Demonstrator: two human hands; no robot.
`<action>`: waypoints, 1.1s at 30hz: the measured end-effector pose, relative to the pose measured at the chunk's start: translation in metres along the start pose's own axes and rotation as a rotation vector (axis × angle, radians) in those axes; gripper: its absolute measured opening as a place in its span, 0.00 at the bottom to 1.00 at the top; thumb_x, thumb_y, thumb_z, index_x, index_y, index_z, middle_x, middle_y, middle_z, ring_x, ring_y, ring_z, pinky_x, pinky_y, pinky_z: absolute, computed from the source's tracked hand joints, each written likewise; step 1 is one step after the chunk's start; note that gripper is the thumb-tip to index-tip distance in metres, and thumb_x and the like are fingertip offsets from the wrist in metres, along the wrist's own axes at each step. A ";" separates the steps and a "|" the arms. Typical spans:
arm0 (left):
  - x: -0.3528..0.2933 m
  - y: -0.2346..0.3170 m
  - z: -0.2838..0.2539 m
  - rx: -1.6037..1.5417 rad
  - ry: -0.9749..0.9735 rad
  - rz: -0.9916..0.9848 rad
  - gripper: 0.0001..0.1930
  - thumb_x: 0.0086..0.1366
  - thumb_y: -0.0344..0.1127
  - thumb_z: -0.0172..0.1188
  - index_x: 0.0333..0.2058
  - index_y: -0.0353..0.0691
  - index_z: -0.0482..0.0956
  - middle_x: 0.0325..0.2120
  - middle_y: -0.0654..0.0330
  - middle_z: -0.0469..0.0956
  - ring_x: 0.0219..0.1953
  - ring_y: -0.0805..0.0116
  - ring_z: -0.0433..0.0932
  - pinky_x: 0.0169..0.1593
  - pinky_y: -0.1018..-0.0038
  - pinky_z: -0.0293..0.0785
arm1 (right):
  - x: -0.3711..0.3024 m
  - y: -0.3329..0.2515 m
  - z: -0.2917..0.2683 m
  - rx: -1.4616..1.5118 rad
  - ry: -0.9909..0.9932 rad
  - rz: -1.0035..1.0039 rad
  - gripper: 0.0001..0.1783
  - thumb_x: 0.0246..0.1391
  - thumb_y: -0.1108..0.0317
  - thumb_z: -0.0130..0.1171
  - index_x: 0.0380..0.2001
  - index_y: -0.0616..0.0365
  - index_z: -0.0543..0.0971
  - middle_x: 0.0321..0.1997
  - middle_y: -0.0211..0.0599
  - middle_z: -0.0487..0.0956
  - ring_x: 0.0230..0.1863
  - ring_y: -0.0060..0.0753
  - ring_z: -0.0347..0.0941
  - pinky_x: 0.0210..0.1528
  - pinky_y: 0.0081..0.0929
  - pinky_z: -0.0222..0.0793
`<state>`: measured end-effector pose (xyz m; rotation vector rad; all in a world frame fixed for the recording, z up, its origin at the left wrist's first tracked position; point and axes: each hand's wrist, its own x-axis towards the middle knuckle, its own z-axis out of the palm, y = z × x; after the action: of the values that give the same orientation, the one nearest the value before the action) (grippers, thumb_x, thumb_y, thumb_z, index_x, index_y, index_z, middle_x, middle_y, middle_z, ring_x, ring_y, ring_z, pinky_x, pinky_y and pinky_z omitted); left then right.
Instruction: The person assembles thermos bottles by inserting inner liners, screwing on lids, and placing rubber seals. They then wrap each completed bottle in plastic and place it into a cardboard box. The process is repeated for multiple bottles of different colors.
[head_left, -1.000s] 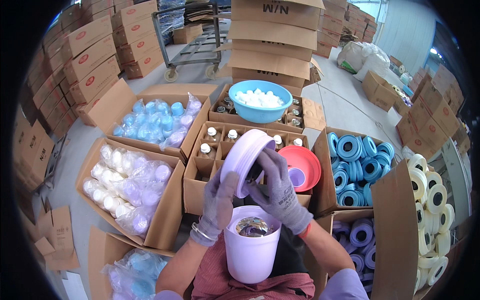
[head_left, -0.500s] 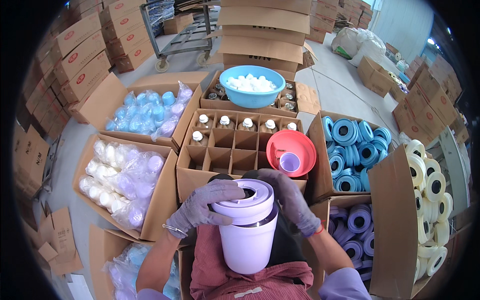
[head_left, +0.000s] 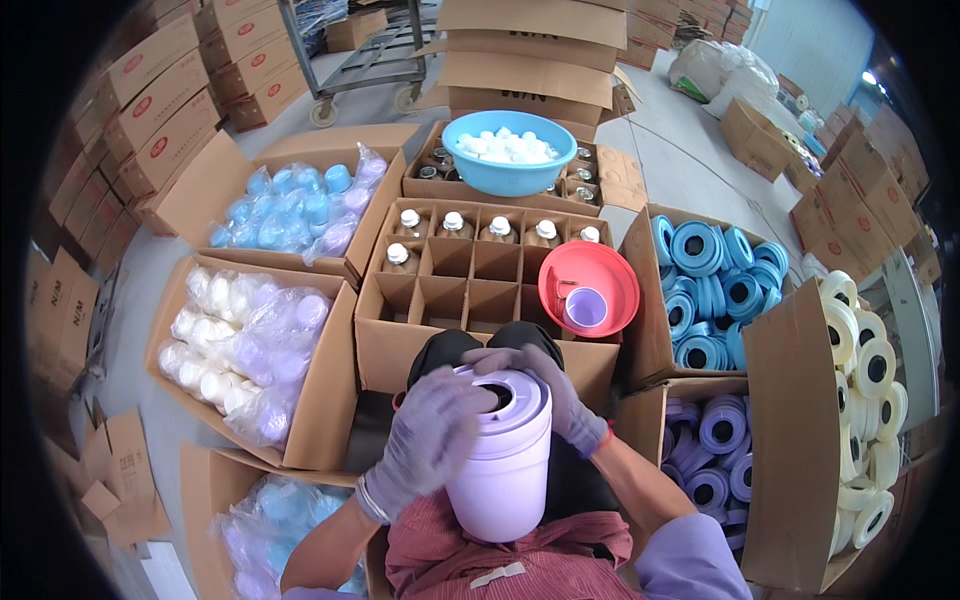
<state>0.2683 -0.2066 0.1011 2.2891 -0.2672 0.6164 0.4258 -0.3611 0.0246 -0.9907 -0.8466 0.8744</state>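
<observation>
A lilac plastic canister (head_left: 502, 495) stands upright between my thighs. On its mouth sits a lilac ring-shaped collar (head_left: 513, 410) with a dark round hole in the middle, now level with the canister's rim. My right hand (head_left: 560, 395), in a grey-purple glove, wraps round the far right side of the collar. My left hand (head_left: 428, 440), gloved alike, is at the collar's left side; motion smears its fingers, so its grip is unclear. Ahead, a red plastic basin (head_left: 622, 275) holds a small lilac cup (head_left: 586, 308).
A divided carton (head_left: 480, 350) with several white-capped bottles stands ahead. Behind it a blue basin (head_left: 510, 178) holds white caps. Cartons of bagged cups (head_left: 240, 340) flank me at left. At right are cartons of blue rings (head_left: 697, 250), purple rings (head_left: 722, 430) and cream rings (head_left: 874, 370).
The collar, tilted above the canister's mouth before, now sits level in it. My right hand has come onto its far right side. My left hand has moved down and left.
</observation>
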 end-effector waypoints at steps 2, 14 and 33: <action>-0.010 -0.022 0.001 -0.263 0.080 -0.165 0.17 0.70 0.33 0.48 0.54 0.35 0.74 0.51 0.49 0.75 0.56 0.50 0.73 0.64 0.59 0.64 | -0.019 -0.040 0.022 -0.501 0.151 -0.069 0.19 0.65 0.68 0.46 0.55 0.62 0.74 0.62 0.47 0.72 0.64 0.45 0.67 0.70 0.36 0.58; -0.047 0.021 0.058 -0.252 -0.315 -0.188 0.22 0.60 0.37 0.66 0.52 0.36 0.73 0.54 0.48 0.72 0.57 0.48 0.72 0.62 0.59 0.67 | -0.149 -0.141 0.048 -1.016 0.438 0.526 0.39 0.49 0.49 0.67 0.59 0.61 0.69 0.41 0.51 0.82 0.42 0.48 0.82 0.45 0.37 0.75; -0.012 0.054 0.023 -0.194 -0.125 0.005 0.13 0.57 0.29 0.62 0.42 0.36 0.83 0.42 0.54 0.84 0.49 0.59 0.82 0.57 0.63 0.76 | -0.168 -0.041 -0.014 -0.110 0.526 0.218 0.27 0.67 0.52 0.49 0.62 0.55 0.66 0.60 0.38 0.72 0.59 0.36 0.71 0.65 0.34 0.64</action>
<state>0.2468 -0.2609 0.1133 2.1429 -0.3760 0.4302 0.3803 -0.5289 0.0271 -1.3511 -0.3440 0.7029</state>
